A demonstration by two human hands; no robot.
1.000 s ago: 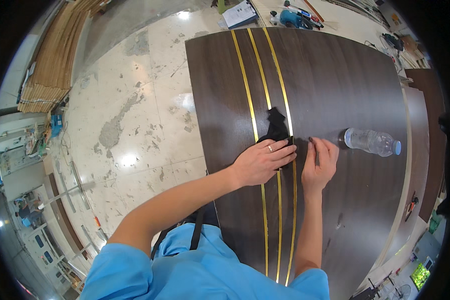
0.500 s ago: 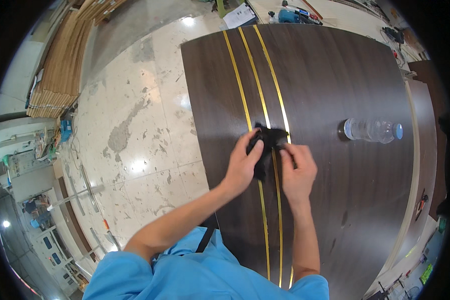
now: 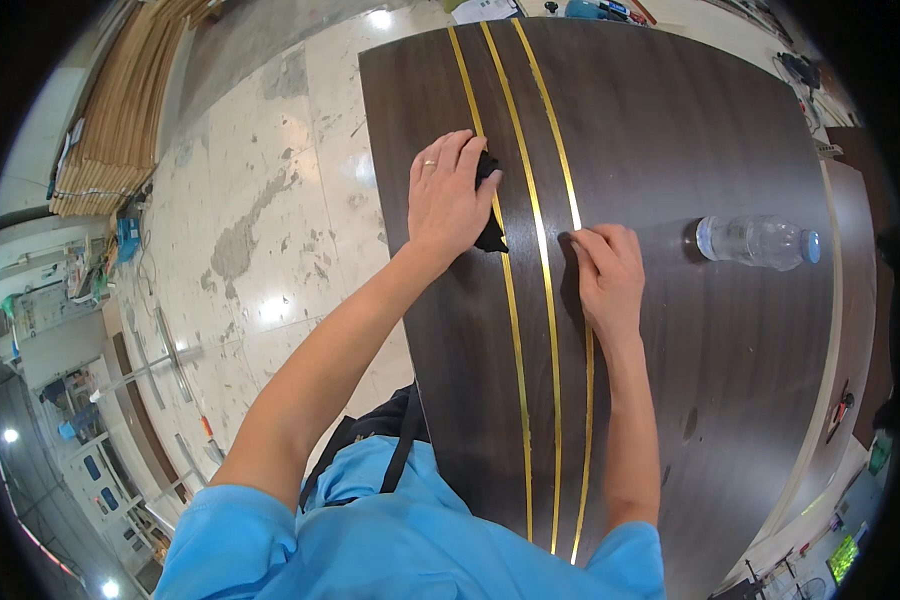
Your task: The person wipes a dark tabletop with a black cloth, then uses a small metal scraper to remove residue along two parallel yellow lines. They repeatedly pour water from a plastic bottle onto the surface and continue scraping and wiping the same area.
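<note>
A large dark-brown wood-grain panel (image 3: 710, 340) lies in front of me, with three thin gold strips running along its left part. My left hand (image 3: 446, 200) presses a bunched black cloth (image 3: 491, 238) onto the leftmost gold strip (image 3: 517, 350). Part of the cloth is hidden under the fingers. Beside the rightmost gold strip (image 3: 560, 150), my right hand (image 3: 613, 280) is closed in a pinch just above the panel. Whatever its fingertips hold, if anything, is too small to make out.
A clear plastic bottle (image 3: 760, 243) with a blue cap lies on its side on the panel's right part. Stacked brown boards (image 3: 110, 130) stand at the far left. Metal bars (image 3: 175, 355) lie on the left. Tools (image 3: 610, 10) sit beyond the far edge.
My hands have moved apart. The left went forward and left with the black cloth to the leftmost strip. The right let go of the cloth and sits beside the rightmost strip.
</note>
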